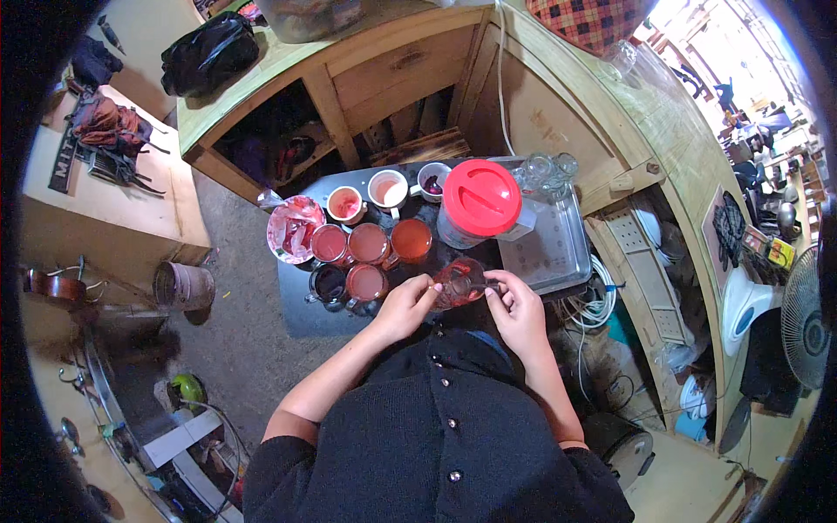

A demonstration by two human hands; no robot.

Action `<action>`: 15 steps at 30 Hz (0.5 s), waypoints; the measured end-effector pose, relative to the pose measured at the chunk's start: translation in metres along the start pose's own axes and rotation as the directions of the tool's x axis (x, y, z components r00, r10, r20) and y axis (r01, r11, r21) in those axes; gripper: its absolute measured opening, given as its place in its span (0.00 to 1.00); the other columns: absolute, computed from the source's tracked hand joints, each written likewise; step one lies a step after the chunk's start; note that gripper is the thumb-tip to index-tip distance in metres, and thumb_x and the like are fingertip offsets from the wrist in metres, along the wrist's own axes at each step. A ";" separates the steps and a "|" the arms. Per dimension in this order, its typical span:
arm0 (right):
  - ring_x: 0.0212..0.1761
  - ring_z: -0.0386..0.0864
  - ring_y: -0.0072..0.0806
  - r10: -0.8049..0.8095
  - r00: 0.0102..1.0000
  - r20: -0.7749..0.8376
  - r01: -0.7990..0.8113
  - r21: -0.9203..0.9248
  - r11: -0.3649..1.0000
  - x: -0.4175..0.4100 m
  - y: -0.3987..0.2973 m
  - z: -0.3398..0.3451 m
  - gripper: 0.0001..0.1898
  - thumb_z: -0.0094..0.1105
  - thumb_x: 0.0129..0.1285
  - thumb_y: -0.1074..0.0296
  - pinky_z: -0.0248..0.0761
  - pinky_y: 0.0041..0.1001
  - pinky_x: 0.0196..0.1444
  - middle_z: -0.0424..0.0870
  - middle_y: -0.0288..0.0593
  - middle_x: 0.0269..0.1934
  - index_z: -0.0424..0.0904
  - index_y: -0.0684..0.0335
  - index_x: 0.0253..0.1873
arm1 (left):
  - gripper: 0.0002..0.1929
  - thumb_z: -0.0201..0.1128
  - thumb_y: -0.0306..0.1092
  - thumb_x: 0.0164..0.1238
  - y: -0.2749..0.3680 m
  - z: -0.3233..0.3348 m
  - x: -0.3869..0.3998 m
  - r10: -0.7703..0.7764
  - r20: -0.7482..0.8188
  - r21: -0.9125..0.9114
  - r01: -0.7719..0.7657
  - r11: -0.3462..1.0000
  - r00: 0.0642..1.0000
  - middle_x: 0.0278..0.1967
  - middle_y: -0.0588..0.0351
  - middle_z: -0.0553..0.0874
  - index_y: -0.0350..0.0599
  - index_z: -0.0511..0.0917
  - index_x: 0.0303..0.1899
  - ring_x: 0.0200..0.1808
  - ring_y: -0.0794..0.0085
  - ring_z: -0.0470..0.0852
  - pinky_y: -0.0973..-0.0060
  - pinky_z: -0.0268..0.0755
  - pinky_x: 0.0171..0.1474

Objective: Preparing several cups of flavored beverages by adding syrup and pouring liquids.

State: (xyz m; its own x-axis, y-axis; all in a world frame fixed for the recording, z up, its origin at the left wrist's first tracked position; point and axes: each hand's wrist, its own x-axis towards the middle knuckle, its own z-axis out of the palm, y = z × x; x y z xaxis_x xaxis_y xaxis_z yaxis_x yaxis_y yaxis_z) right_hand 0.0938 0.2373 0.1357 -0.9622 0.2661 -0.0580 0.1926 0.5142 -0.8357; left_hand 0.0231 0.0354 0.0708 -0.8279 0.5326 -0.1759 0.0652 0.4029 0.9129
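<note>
Between my two hands is a clear glass mug (463, 278) with red in it, tilted over the near edge of the dark tabletop (297, 314). My left hand (407, 306) grips its left side. At its right side, the fingers of my right hand (520, 307) pinch a thin piece, perhaps a utensil handle; its far end is hard to make out. To the left stand several glass mugs, among them one of orange-red liquid (410, 240), one of pinkish liquid (367, 243) and one of dark liquid (328, 283). Behind them are three white cups (388, 189) with powder or residue inside.
A pitcher with a red lid (482, 196) stands just beyond the mug. Right of it lies a clear tray (549, 261), with glass jars (546, 173) at its back. A bowl of plastic wrappers (295, 229) sits at the left. Wooden counters (405, 49) enclose the far side.
</note>
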 end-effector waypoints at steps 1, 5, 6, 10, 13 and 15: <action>0.22 0.68 0.17 -0.001 1.000 0.004 0.001 -0.002 1.000 0.000 0.004 0.002 0.13 0.63 0.62 0.72 0.63 0.22 0.26 0.77 0.36 0.28 0.80 0.59 0.52 | 0.15 0.53 0.42 0.74 -0.008 0.004 0.002 -0.002 0.023 -0.002 0.002 1.000 1.000 0.34 0.45 0.78 0.37 0.74 0.38 0.38 0.53 0.80 0.63 0.71 0.44; 0.24 0.60 0.09 0.053 0.992 -0.110 -0.039 0.122 0.992 0.001 0.023 0.006 0.13 0.56 0.68 0.76 0.55 0.16 0.25 0.69 0.26 0.28 0.78 0.63 0.56 | 0.16 0.50 0.42 0.75 -0.037 0.014 0.009 0.004 0.064 -0.019 -0.003 1.000 0.998 0.36 0.42 0.79 0.36 0.74 0.38 0.43 0.50 0.79 0.60 0.70 0.47; 0.25 0.61 0.09 0.060 0.990 -0.126 -0.044 0.130 0.991 0.002 0.026 0.005 0.13 0.55 0.68 0.76 0.55 0.16 0.26 0.69 0.26 0.28 0.78 0.64 0.56 | 0.16 0.50 0.42 0.75 -0.045 0.016 0.011 0.005 0.063 -0.022 -0.003 1.000 0.998 0.36 0.42 0.79 0.36 0.74 0.38 0.43 0.50 0.79 0.60 0.70 0.47; 0.26 0.71 0.18 0.110 0.986 -0.127 -0.094 0.125 0.988 0.002 0.044 0.006 0.12 0.58 0.67 0.71 0.67 0.22 0.30 0.79 0.39 0.32 0.79 0.59 0.55 | 0.14 0.51 0.40 0.75 -0.080 0.021 0.018 0.075 0.058 -0.040 -0.072 0.997 0.995 0.38 0.43 0.78 0.36 0.73 0.39 0.45 0.52 0.78 0.62 0.69 0.49; 0.26 0.73 0.21 0.112 0.987 -0.116 -0.100 0.099 0.990 0.002 0.049 0.009 0.12 0.58 0.67 0.70 0.69 0.23 0.32 0.80 0.40 0.33 0.80 0.59 0.54 | 0.12 0.53 0.39 0.74 -0.098 0.022 0.020 0.054 0.088 -0.064 -0.049 0.997 0.995 0.39 0.45 0.77 0.36 0.73 0.41 0.45 0.55 0.77 0.64 0.68 0.50; 0.27 0.74 0.22 0.094 0.989 -0.114 -0.085 0.077 0.993 0.001 0.050 0.012 0.12 0.58 0.67 0.69 0.70 0.24 0.32 0.80 0.41 0.33 0.80 0.59 0.54 | 0.12 0.54 0.38 0.73 -0.108 0.023 0.019 0.040 0.093 -0.064 -0.034 0.997 0.995 0.40 0.46 0.76 0.37 0.72 0.42 0.45 0.57 0.77 0.65 0.69 0.50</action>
State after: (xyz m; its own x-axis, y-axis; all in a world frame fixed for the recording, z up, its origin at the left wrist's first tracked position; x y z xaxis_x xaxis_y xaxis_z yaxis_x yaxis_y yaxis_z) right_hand 0.0998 0.2536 0.0871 -0.9118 0.4040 -0.0736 0.2584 0.4250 -0.8675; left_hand 0.0135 0.0190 -0.0395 -0.7695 0.6149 -0.1724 0.0578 0.3359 0.9401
